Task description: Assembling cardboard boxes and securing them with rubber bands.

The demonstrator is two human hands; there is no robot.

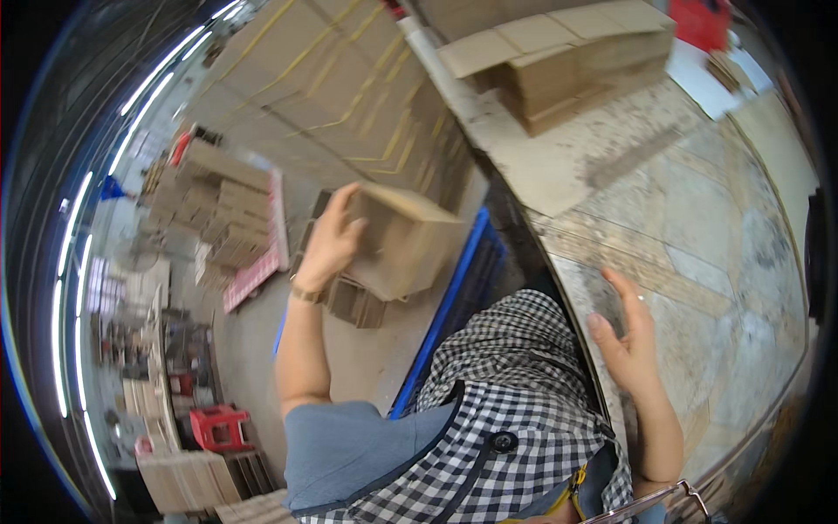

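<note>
My left hand (330, 237) is raised out to the left and grips a folded brown cardboard box (403, 244) by its near side, holding it in the air above the floor and a blue pallet (454, 288). My right hand (630, 336) hovers open, fingers spread, just over the worn work table (698, 227) at my right; it holds nothing. A stack of flat cardboard blanks (559, 61) lies at the table's far end, well away from both hands.
Tall bundles of strapped flat cardboard (332, 87) stand beyond the held box. More cardboard stacks on a red pallet (227, 218) sit to the left. A red plastic stool (218, 426) stands on the floor at lower left. A red object (703, 22) rests at the table's far corner.
</note>
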